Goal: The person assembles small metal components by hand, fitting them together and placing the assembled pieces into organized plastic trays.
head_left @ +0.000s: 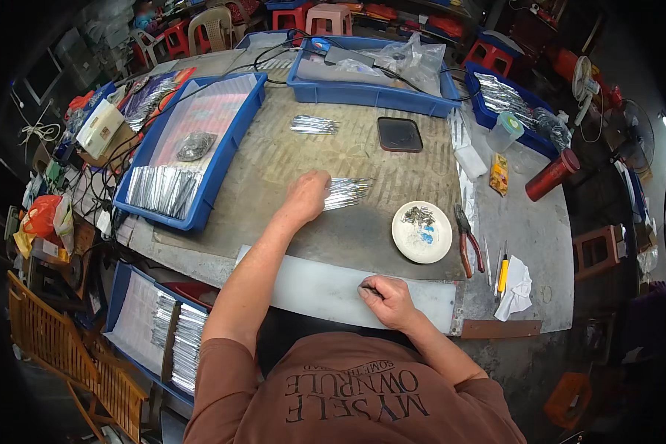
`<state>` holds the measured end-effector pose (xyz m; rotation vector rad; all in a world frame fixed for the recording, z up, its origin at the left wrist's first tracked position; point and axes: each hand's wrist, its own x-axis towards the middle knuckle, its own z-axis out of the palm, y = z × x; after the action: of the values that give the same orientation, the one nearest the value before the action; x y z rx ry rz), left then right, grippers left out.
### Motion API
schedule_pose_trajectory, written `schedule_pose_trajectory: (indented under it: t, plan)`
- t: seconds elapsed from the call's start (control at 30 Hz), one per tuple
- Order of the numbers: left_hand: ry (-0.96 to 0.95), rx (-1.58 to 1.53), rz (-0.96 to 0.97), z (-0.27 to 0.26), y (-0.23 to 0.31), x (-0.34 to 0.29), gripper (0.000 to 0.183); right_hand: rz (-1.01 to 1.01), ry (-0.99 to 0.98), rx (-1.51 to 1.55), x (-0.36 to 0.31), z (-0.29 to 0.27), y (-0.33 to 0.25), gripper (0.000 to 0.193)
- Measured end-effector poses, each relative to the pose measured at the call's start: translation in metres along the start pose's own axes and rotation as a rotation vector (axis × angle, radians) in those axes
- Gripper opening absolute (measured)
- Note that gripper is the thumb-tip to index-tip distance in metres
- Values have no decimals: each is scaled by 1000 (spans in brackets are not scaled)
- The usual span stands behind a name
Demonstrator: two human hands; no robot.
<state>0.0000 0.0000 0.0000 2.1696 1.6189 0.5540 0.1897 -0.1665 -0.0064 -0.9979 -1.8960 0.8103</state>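
A round cream dish (413,251) is set on the worktable (540,229), and small metal parts (419,215) and bright blue bits (426,237) are held in it. To the left of the dish and slightly farther back, a bundle of thin silvery strips (349,192) is laid flat, its left end covered by the left hand (308,196). The fingers of that hand are curled down and partly hidden, so it cannot be told whether the strips are grasped or merely touched. Nearer than the dish and a little to its left, the right hand (394,303) is clenched over a long pale board (311,285), with a small dark object (374,290) gripped between thumb and fingers; its kind cannot be made out. A second bundle of silvery strips (314,124) is laid well beyond the dish, to its left, and a shallow black tray (399,135) is placed beyond it, slightly left. Just to the right of the dish, pliers with red handles (464,251) are laid, followed farther right by a yellow-handled tool (503,275) and a crumpled white cloth (518,285). Well to the left of the dish, a blue tray (227,152) is filled at its near end with more strips (163,191). Far beyond the dish, a larger blue tray (370,96) is loaded with clear plastic bags (414,59).
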Motion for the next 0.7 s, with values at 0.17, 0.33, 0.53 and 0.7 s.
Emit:
schedule_pose_trajectory:
  t: [0.17,0.33,0.53,0.7]
  plan:
    - [-29,57,-46,-5,9,-2,16,-26,25,-2,0,0,0,9]
    - [7,42,-20,1,3,-2,14,-4,17,-4,0,0,-3,8]
    - [132,2,42,2,3,-10,9,-15,11,-16,2,-1,-5,9]
    - [194,-127,46,-7,23,-37,10,18,9,6,1,-2,-4,10]
